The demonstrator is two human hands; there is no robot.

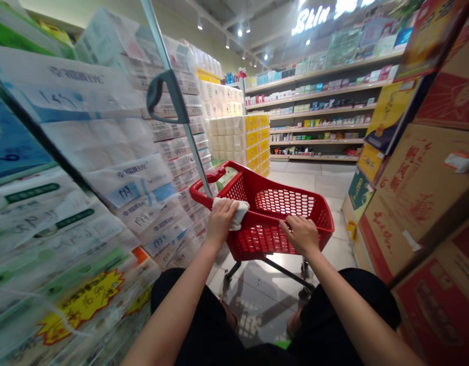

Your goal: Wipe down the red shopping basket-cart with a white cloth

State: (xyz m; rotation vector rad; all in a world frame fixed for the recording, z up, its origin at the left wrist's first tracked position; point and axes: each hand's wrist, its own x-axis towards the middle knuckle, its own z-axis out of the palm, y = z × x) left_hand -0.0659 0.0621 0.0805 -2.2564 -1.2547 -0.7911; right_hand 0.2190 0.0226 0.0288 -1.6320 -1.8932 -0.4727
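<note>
A red plastic shopping cart (pixel 262 219) with perforated basket walls stands right in front of me, side-on. My left hand (pixel 220 223) presses a folded white cloth (pixel 240 214) against the near rim, towards the handle end, its fingers closed over the cloth. Further right, my right hand (pixel 303 235) grips the same near rim, fingers over the edge and thumb apart. Something green and white sits behind the handle and is partly hidden. A metal pole with a grey handle (pixel 181 96) rises at the cart's left end.
Wrapped tissue packs (pixel 143 173) are stacked high on the left, with a yellow price sign (pixel 82 307) low down. Cardboard cartons (pixel 420 183) line the right side. Shelves of small products (pixel 318 94) stand at the back, across the tiled floor (pixel 325 178).
</note>
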